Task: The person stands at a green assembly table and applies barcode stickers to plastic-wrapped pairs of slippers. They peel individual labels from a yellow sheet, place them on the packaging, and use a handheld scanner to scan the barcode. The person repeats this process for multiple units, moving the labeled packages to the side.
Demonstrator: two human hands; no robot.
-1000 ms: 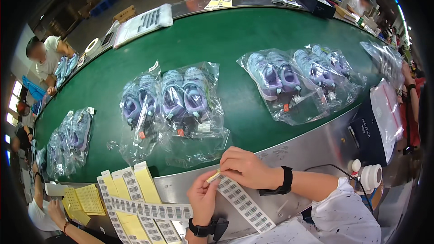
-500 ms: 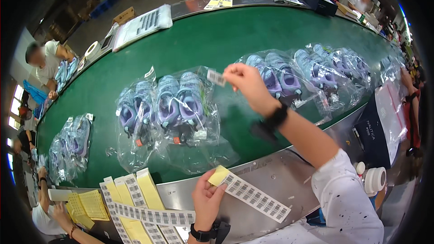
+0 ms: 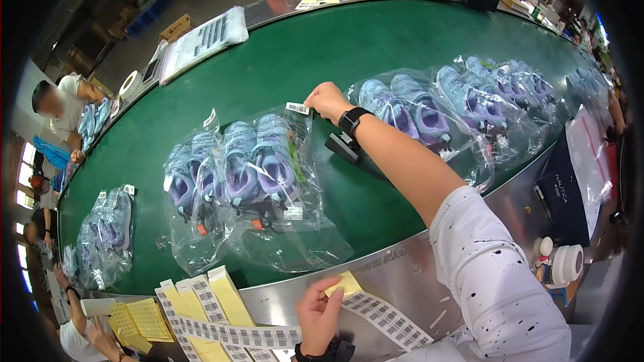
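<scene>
Head view: right hand [image 3: 327, 100] pinches small rectangular sticker [image 3: 297, 108] over crinkly bagged shoes [image 3: 268, 161]

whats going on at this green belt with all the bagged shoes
A person is sticking barcode labels onto clear bags of purple shoes on a green conveyor belt. The right hand holds a small barcode sticker at the top edge of the nearest shoe bag. The left hand rests on a strip of barcode labels on the metal ledge.
</scene>
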